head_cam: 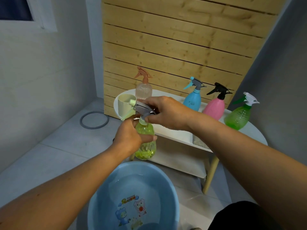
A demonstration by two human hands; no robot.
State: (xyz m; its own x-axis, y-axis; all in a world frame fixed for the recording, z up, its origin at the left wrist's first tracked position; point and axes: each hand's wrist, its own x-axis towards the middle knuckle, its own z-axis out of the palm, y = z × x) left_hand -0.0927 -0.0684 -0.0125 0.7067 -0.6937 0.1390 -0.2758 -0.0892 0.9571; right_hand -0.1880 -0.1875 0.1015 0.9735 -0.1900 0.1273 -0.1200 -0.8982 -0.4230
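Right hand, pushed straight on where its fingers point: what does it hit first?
The right hand grips the spray head of the yellow-green bottle. Past that, the line leads left to the cream cup, probably; depth is unclear.

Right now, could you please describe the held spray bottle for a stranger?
Before the wooden slat wall, by the blue basin, the left hand and right hand hold a spray bottle. It alone is yellow-green with a grey trigger head.
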